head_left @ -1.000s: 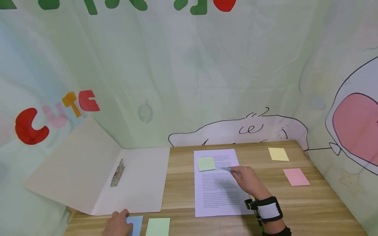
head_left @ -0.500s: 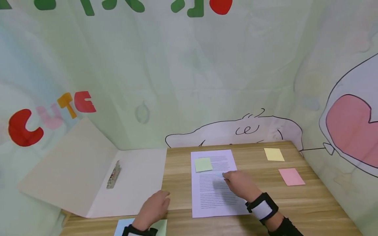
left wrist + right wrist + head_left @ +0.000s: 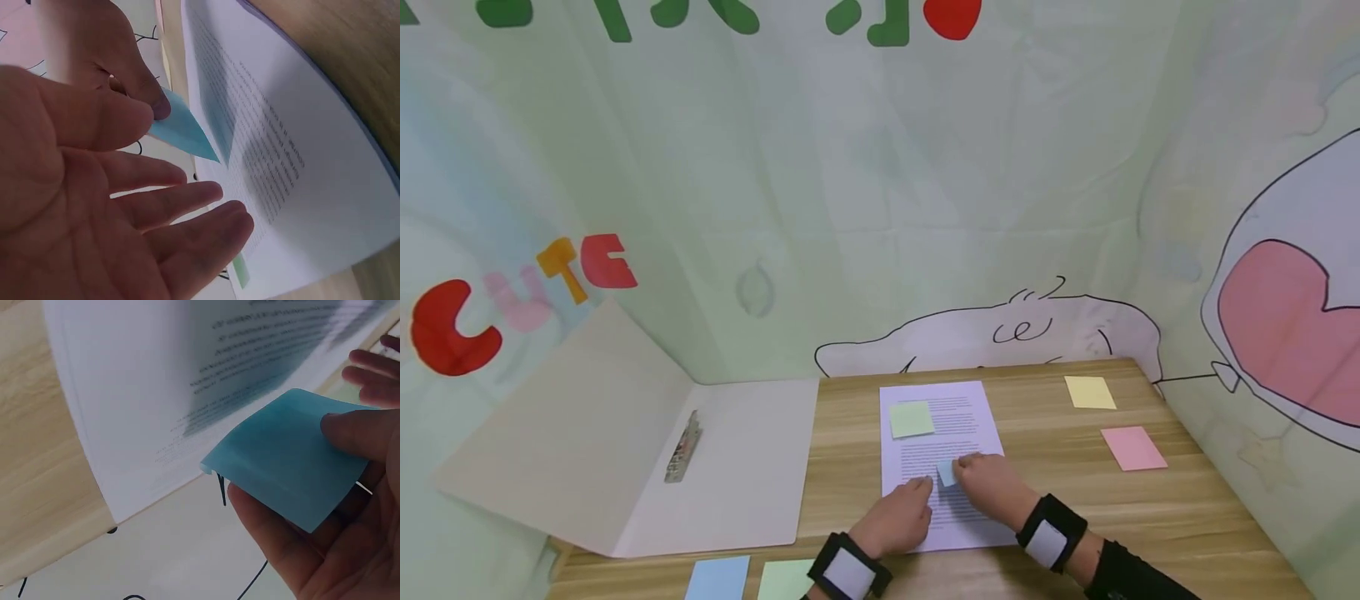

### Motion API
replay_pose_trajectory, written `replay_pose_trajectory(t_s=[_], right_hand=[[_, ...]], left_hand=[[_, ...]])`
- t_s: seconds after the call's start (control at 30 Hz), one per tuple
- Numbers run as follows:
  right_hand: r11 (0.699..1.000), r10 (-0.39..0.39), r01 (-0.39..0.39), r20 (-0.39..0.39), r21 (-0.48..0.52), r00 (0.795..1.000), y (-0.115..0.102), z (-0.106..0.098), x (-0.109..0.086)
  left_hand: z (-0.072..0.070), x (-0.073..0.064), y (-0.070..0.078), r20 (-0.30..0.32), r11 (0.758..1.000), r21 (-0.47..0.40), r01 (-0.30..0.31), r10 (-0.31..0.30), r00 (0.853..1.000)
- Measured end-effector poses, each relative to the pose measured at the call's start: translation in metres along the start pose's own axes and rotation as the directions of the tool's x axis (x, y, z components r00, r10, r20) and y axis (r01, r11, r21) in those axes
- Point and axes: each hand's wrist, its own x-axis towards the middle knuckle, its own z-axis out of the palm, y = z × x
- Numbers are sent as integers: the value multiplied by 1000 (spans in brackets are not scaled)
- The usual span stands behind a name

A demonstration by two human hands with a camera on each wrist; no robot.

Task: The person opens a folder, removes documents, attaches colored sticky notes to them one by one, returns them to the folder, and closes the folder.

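Observation:
A blue sticky note (image 3: 281, 453) is pinched between thumb and fingers of my right hand (image 3: 996, 486), over the printed sheet (image 3: 966, 417). In the right wrist view the note faces the camera, one corner slightly curled. My left hand (image 3: 897, 517) is beside it over the sheet's lower left part. Its fingers (image 3: 181, 219) are spread and relaxed, holding nothing, with the fingertips near the blue note's corner in the left wrist view. A green sticky note (image 3: 912, 419) lies on the upper left of the sheet.
An open folder (image 3: 745, 467) with a metal clip (image 3: 682, 447) lies at the left. In front are a blue pad (image 3: 718, 577) and a green pad (image 3: 784, 578). Yellow (image 3: 1090, 392) and pink (image 3: 1133, 448) notes lie at the right of the wooden table (image 3: 1052, 425).
My left hand has left the blue pad and moved right, over the sheet. My right hand has brought the blue note a little lower and nearer to me.

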Motion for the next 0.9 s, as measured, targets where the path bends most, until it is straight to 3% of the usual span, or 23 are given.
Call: replay_pose_trajectory(t_s=[0.13, 0.33, 0.53, 0.8, 0.9], right_hand=[[999, -47, 46, -46, -28, 998, -4, 4, -1], [996, -75, 76, 3, -43, 997, -8, 6, -2], [995, -91, 93, 41, -41, 995, -8, 10, -3], [993, -117, 118, 30, -20, 993, -13, 13, -6], [990, -133, 131, 42, 52, 990, -15, 9, -6]], left_hand=[[6, 6, 1, -37, 1000, 22, -17, 18, 999], [14, 11, 6, 14, 999, 7, 36, -36, 999], [20, 12, 9, 13, 989, 136, 48, -50, 999], [23, 13, 11, 29, 977, 207, 47, -54, 998], [24, 12, 11, 22, 969, 242, 40, -46, 999]])
